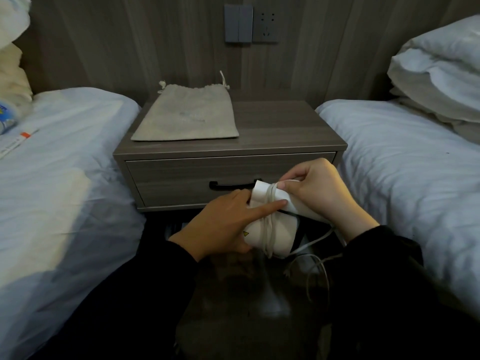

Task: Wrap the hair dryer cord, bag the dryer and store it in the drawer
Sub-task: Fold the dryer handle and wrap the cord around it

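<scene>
Down low, close to the person, a loose bit of the white cord hangs in loops over the dark floor, between two black sleeves. Just above that are the two hands, and they hold the white hair dryer in the air in front of the drawer. The left hand is wrapped around the body of the dryer, with one finger pointing straight along the top and pressing on the cord there. The right hand is closed too, pinching the cord against the top end of the dryer. The cord goes round and round the dryer a few times. A tiny yellow triangle sticker shows on the dryer's side.

Behind the hands is the drawer of a grey-brown wooden nightstand. The drawer is shut, and its dark handle sits partly hidden behind the dryer. On top of the nightstand, on its left part, lies a flat beige cloth bag with drawstrings at the far end. The bag is well apart from the dryer.

A bed with white sheets stands on the left side and another bed on the right side, with pillows piled at its far end. On the wood wall at the back are a grey switch and a wall socket side by side
</scene>
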A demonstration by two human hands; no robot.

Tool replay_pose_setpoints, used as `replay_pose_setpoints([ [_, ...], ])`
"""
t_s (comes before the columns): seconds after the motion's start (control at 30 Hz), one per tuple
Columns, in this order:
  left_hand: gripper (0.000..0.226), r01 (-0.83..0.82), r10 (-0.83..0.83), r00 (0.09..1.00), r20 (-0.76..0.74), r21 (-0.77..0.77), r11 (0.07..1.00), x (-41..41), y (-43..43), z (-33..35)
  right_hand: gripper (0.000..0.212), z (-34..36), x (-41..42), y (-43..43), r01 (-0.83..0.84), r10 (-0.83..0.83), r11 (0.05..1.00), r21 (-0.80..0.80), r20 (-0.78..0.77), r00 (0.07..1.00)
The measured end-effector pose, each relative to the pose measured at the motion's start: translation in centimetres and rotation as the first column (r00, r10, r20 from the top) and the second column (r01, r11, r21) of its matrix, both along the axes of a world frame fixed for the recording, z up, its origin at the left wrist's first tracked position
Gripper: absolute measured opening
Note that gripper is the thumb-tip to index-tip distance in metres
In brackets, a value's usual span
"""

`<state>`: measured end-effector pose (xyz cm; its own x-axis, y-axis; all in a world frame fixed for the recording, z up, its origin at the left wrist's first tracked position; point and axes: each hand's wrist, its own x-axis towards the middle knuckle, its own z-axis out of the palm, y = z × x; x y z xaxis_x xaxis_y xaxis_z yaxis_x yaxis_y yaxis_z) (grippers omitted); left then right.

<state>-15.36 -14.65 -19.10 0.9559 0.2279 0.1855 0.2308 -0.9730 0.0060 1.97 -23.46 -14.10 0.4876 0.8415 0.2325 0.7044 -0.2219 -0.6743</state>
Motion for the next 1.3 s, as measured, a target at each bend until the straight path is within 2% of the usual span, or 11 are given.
replay_pose_setpoints([
  [0.23,0.086,-0.009,0.009,1.000,-0.009,-0.017,1.000,0.2,0.3,-0.4,0.012,-0.3,0.6,0.1,0.041,-0.040,0.999,0.013,-0.093,0.995],
  [0.43,0.084,-0.007,0.007,1.000,-0.011,0.047,0.999,-0.3,0.9,-0.1,0.030,0.8,2.2,-0.4,-0.207,0.209,0.968,-0.142,0.001,0.978],
  [0.53,0.084,-0.031,0.031,1.000,0.003,0.028,0.999,-0.4,1.0,0.0,0.017,0.3,3.2,-0.4,-0.059,0.068,0.993,-0.100,0.085,0.994],
  [0.6,0.085,-0.029,0.029,1.000,0.006,0.015,0.999,-0.4,1.1,0.0,0.032,-0.2,4.1,-0.5,0.030,-0.023,0.998,-0.060,0.106,0.994],
  [0.67,0.086,-0.020,0.020,1.000,0.011,-0.012,1.000,-0.4,1.2,-0.2,0.031,-0.3,4.8,-0.7,-0.003,0.003,0.999,-0.050,-0.003,1.000],
  [0.73,0.087,-0.004,0.009,0.998,0.066,-0.087,0.996,-0.6,1.1,-0.3,0.019,-0.5,5.7,-1.1,-0.131,0.119,0.991,-0.028,-0.252,0.960],
  [0.8,0.091,-0.024,0.045,0.995,0.094,-0.207,0.978,-0.7,0.9,-0.1,0.026,-1.0,6.7,-1.2,-0.214,0.218,0.974,0.070,-0.528,0.821],
  [0.87,0.094,-0.072,0.108,0.991,0.082,-0.356,0.932,-0.6,0.8,0.1,0.030,-1.7,7.4,-1.0,-0.148,0.192,0.981,0.124,-0.677,0.711],
  [1.0,0.095,-0.063,0.184,0.972,0.146,-0.594,0.802,-0.5,0.8,0.4,0.022,-3.8,7.5,-0.3,-0.004,0.056,0.997,0.074,-0.722,0.690],
  [1.07,0.092,-0.044,0.230,0.955,0.188,-0.676,0.736,-0.6,0.7,0.6,0.017,-4.5,6.9,0.1,-0.048,0.108,0.994,0.101,-0.741,0.663],
  [1.3,0.086,0.081,0.418,0.842,0.341,-0.846,0.527,-0.2,1.1,0.6,0.027,-4.7,3.4,0.9,-0.112,0.181,0.984,0.142,-0.757,0.628],
])
